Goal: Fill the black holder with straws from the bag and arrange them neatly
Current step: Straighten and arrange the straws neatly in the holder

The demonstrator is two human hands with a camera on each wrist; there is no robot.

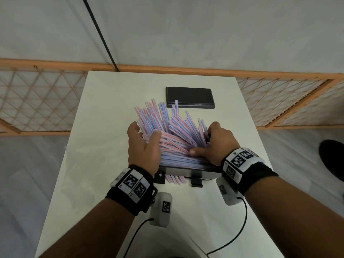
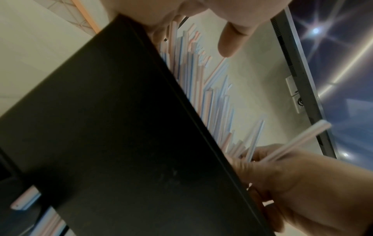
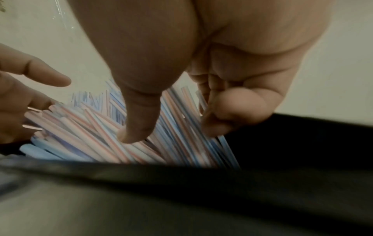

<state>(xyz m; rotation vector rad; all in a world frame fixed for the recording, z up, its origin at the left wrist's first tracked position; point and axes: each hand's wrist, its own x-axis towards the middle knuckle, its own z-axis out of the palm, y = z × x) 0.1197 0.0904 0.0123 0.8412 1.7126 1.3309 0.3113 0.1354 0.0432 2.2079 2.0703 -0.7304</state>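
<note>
A black holder [image 1: 186, 171] stands on the white table [image 1: 104, 101] close to me, heaped with red- and blue-striped straws [image 1: 173, 135] that fan out untidily toward the far side. My left hand [image 1: 145, 131] cups the pile's left end, fingers relaxed and thumb lying on top. My right hand [image 1: 204, 140] is at the right end; its thumb presses on the pile and its fingers curl round a few straws [image 3: 214, 121]. A few straw ends [image 1: 175, 178] poke out under the holder's front. The left wrist view shows the holder's dark wall [image 2: 101, 127] with straws [image 2: 201, 83] behind it.
A flat black lid [image 1: 189, 97] lies at the far side of the table, just past the straw tips. A wooden lattice screen [image 1: 41, 97] stands behind the table. Wrist-camera cables [image 1: 240, 231] trail over the near table. A dark shoe [image 1: 333, 159] is on the floor at right.
</note>
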